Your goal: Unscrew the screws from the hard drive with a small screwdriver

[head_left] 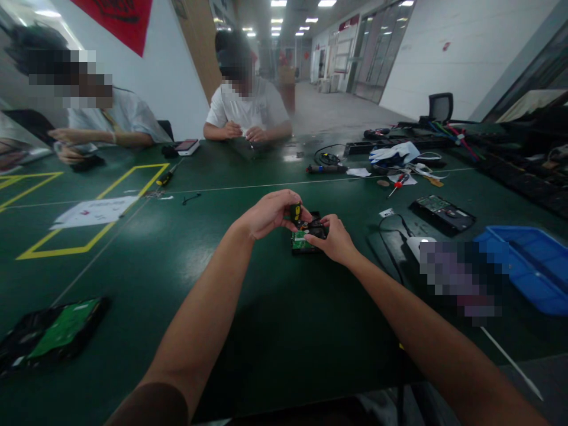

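Observation:
A small hard drive with a green circuit board lies on the dark green table in front of me. My left hand is closed around a screwdriver with a yellow and black handle, held upright over the drive. My right hand pinches the drive's far right edge, fingers curled on its black casing. Both hands meet above the drive.
Another hard drive lies at the near left, a third at the right beside a blue tray. Two people sit across the table. Paper, a yellow screwdriver, cables and gloves lie further back.

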`<state>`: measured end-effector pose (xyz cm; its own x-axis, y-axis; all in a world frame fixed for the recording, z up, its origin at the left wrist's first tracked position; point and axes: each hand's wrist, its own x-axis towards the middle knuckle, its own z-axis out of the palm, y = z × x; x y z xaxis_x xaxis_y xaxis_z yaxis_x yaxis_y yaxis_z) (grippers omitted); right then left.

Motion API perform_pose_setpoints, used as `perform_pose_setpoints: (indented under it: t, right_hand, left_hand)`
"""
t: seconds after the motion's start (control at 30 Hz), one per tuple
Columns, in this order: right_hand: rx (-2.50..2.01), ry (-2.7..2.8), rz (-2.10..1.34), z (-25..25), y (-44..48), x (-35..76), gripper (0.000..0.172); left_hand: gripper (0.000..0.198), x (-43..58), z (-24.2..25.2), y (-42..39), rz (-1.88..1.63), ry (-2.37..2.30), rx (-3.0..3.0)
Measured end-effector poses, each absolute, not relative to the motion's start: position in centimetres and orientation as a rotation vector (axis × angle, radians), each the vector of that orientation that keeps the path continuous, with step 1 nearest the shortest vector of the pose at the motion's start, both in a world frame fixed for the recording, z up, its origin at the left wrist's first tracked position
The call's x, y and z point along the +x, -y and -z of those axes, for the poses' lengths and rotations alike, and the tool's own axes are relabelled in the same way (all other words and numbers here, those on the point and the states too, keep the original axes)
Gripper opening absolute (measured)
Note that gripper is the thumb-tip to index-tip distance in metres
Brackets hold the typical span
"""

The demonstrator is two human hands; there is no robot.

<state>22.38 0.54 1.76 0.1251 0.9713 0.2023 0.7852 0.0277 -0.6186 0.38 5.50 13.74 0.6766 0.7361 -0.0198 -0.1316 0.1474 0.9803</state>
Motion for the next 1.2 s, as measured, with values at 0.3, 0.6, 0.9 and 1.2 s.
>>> perform_pose_setpoints:
  t: [0.3, 0.6, 0.9, 1.2]
  right_hand:
    - [-1.804, 1.798, -0.432, -2.42, 0.03, 22.26, 0.034]
    - [-1.735, 1.848, -0.418, -1.97, 0.09, 22.58, 0.025]
    - [-1.724, 1.856, -0.426, -1.87, 0.04, 22.54, 0.020]
    - [-1.705, 1.841, -0.401, -1.56, -0.11, 22.72, 0.022]
  left_hand:
    - [0.022, 0.54, -13.75, -5.41, -0.673, -0.590, 1.266]
    - [0.023, 0.52, -13.55, -5.62, -0.676, -0.590, 1.275]
    - [0.021, 0.50, -13.52, -5.65, -0.684, -0.581, 1.276]
    - [0.023, 0.44, -13.59, -5.60, -0.676, -0.568, 1.275]
